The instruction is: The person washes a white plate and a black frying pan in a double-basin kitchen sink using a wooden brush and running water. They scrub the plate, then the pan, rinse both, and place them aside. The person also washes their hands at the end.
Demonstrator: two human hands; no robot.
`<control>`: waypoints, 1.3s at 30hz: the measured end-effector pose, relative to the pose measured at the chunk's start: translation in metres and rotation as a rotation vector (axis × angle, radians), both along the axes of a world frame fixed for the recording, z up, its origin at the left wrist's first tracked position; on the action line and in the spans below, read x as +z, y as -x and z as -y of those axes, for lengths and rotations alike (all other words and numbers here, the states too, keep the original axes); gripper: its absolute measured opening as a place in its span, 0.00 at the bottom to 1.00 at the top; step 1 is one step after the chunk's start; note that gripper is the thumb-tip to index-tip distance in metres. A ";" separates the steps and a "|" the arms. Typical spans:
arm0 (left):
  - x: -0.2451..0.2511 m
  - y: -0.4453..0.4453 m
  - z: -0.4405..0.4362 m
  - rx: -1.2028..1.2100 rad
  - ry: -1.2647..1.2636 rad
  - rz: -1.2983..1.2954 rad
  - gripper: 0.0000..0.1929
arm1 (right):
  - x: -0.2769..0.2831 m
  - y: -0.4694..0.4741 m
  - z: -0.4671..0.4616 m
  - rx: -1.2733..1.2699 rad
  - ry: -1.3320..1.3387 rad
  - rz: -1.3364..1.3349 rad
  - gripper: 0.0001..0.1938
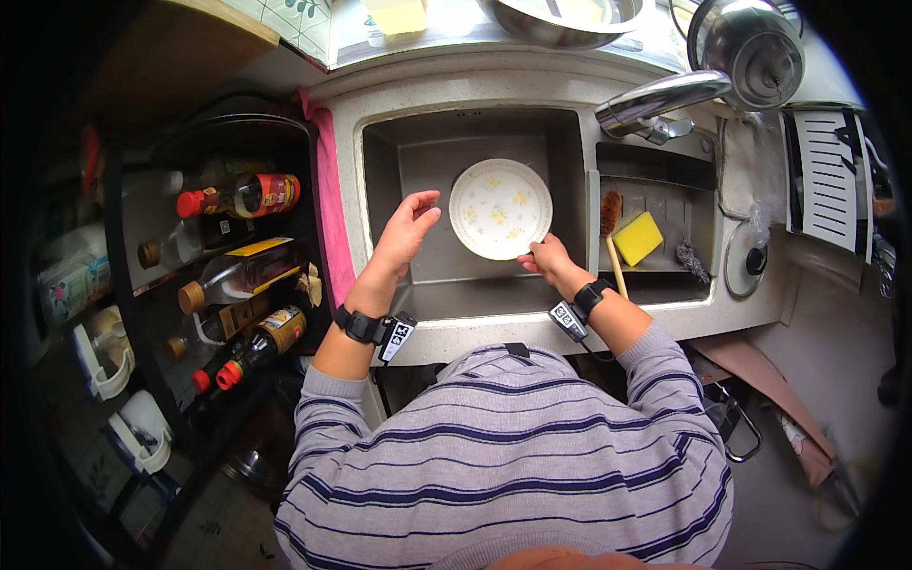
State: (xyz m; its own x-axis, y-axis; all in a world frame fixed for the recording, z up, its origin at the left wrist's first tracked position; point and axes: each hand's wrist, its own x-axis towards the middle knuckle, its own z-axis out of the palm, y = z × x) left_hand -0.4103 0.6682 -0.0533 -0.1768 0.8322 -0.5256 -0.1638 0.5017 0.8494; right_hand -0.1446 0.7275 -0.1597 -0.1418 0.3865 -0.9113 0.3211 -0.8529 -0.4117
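A white plate with small yellow flowers [501, 209] is over the stainless steel sink basin [456, 299]. My right hand [547, 258] grips its lower right rim. To the left of the plate, apart from it, my left hand [413, 226] is raised over the basin with its fingers loosely bent and nothing in it. Each wrist wears a black strap with a small device. In the smaller compartment on the right lie a yellow sponge [638, 239], a brown-bristled brush with a wooden handle [614, 242] and a grey scourer [691, 261].
The chrome faucet [659, 100] reaches over the small compartment. A glass pot lid [747, 260] rests on the right of the counter. Behind the sink stands a metal bowl [563, 32]. Left of it hang a pink cloth [336, 214] and a dark rack holding several bottles [274, 196].
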 end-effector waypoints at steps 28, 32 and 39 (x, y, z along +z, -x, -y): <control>-0.015 0.011 -0.004 0.051 0.061 0.060 0.17 | -0.114 0.000 0.016 -0.061 0.204 0.200 0.18; -0.013 0.012 -0.004 0.062 0.061 0.063 0.17 | -0.118 -0.001 0.019 0.026 0.219 0.239 0.17; -0.014 0.010 -0.003 0.047 0.083 0.059 0.17 | -0.125 0.007 0.027 0.222 0.270 0.164 0.15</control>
